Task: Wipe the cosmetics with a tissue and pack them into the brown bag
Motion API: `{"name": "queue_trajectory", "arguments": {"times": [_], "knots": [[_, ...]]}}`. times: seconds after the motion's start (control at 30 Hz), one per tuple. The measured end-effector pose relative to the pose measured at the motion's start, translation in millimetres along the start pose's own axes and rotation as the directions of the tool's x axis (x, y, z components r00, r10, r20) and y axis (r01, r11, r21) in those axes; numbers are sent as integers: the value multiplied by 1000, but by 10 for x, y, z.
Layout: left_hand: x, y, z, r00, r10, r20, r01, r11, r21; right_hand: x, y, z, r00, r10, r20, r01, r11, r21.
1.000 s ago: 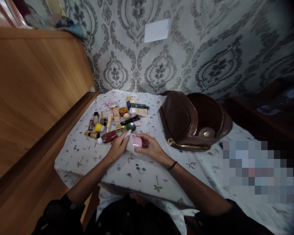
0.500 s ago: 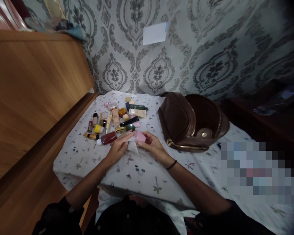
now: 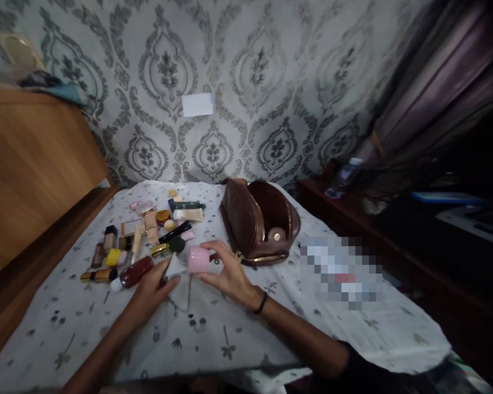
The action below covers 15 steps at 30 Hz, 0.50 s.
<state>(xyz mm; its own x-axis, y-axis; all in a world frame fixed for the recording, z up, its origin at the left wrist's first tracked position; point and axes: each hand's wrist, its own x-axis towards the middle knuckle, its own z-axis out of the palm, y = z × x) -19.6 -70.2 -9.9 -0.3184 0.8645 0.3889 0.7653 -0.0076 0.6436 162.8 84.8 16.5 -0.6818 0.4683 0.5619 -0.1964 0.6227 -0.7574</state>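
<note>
A small pink jar point(image 3: 199, 259) is gripped between the thumb and fingers of my right hand point(image 3: 229, 275), above the patterned cloth. To its left, my left hand point(image 3: 153, 285) pinches a white wipe or tissue point(image 3: 176, 268) that hangs down from the fingers. The jar and the wipe are slightly apart. Just beyond my left hand lie a dark red bottle point(image 3: 136, 272) with a white cap and a brush point(image 3: 176, 244) with a gold handle and dark green head. An open brown cosmetic bag point(image 3: 246, 227) stands beyond my right hand.
Several cosmetics lie behind and left of my hands, among them a yellow-capped jar point(image 3: 112, 256), a beige tube point(image 3: 150, 227) and a dark green tube point(image 3: 189, 206). A wooden cabinet point(image 3: 36, 180) borders the left. On a dark ledge at right stands a plastic bottle point(image 3: 345, 178).
My view has swung to the right, bringing the right-hand ledge and curtain into sight. The pink jar has come away from the wipe, held in my right hand.
</note>
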Motion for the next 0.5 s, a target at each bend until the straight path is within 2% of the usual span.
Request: {"name": "queue_trajectory", "arguments": {"times": [0.07, 0.13, 0.2, 0.23, 0.3, 0.37, 0.43, 0.5], "knots": [[32, 109, -71, 996, 82, -29, -67, 940, 335, -13, -99, -294, 997, -56, -49, 51, 995, -85], [136, 329, -98, 969, 240, -54, -185, 856, 482, -1, -205, -636, 988, -31, -149, 14, 993, -113], [331, 648, -43, 938, 346, -16, -297, 829, 473, 53, -304, -980, 958, 31, -286, -67, 991, -118], [460, 830, 24, 926, 377, 39, -352, 818, 455, 98, -345, -1139, 939, 53, -341, -100, 988, -121], [755, 1194, 230, 828, 548, 115, -541, 728, 421, 215, -396, -1409, 910, 61, -410, -128, 982, -139], [1054, 1501, 498, 751, 637, 172, -644, 649, 405, 345, -394, -1607, 901, 58, -429, -137, 979, -154], [1295, 1701, 757, 742, 642, 193, -658, 642, 395, 459, -339, -1740, 912, 73, -404, -145, 978, -150], [1430, 1785, 937, 767, 595, 242, -638, 661, 395, 535, -253, -1837, 933, 106, -343, -160, 978, -133]]}}
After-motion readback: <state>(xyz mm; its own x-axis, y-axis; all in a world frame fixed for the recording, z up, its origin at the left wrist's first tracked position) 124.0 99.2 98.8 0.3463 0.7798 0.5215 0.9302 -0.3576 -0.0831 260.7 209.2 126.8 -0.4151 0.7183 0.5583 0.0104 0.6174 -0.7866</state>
